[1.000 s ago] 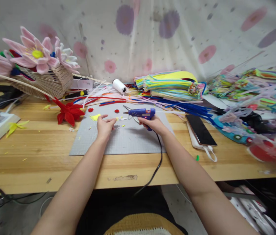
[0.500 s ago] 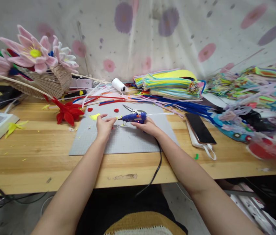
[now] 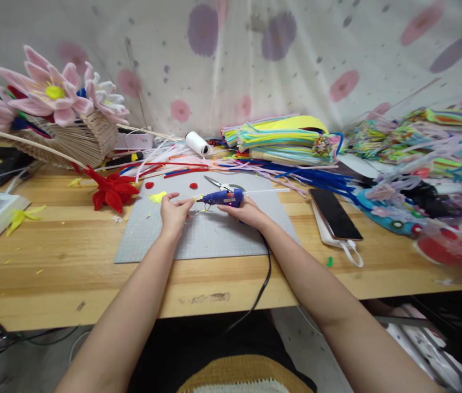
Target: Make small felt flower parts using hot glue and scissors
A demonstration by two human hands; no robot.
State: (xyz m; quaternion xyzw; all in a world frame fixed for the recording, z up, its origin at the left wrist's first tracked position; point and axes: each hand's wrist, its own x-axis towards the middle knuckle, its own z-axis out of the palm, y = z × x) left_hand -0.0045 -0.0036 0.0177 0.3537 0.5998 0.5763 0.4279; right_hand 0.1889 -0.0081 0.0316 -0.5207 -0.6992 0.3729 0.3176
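Note:
My right hand is wrapped round a blue hot glue gun, its nozzle pointing left and a clear glue stick sticking out of its back. At the nozzle, the fingers of my left hand are pinched together. A bit of yellow shows between fingertips and nozzle, too small to make out. Beyond the left hand lies a yellow piece on the grey cutting mat. Scissors rest behind the glue gun. Two small red discs, one a red disc, lie on the mat's far part.
A red fuzzy flower lies left of the mat, near a basket of pink flowers. Pipe cleaners and a thread spool line the back. A phone sits right. The gun's black cord hangs over the table edge.
The view has shifted very slightly. Both hands and the glue gun keep nearly the same position, nozzle still at the left fingertips.

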